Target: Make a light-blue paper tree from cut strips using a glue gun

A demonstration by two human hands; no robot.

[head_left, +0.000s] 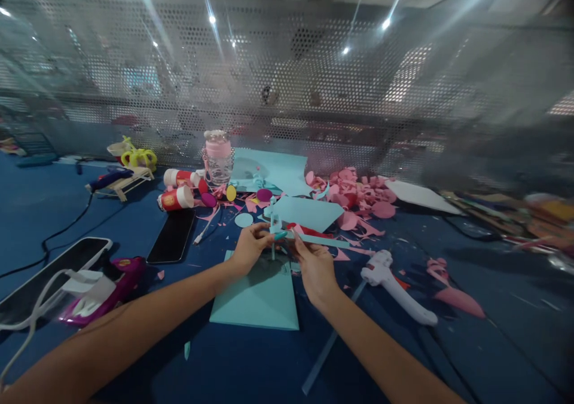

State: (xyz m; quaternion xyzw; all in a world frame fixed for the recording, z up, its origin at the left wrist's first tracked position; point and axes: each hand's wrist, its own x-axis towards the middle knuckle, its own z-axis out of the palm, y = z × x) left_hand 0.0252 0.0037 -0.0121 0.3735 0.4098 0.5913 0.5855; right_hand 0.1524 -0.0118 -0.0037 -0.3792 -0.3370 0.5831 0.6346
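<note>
Head view: my left hand (250, 245) and right hand (314, 266) both pinch a teal paper strip (320, 240) between them, above the teal sheet (258, 299); it looks light, floppy, tearable, best held near its ends

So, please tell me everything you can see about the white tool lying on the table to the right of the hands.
The white glue gun looks like smooth plastic, with a bulkier head end at the upper left and a long rounded handle running down to the lower right. It lies flat on the blue table, tilted diagonally, just right of the right hand, which does not touch it. Pink paper scraps lie beyond it, and a small red piece sits against its side. Whether it is switched on cannot be told.
</note>
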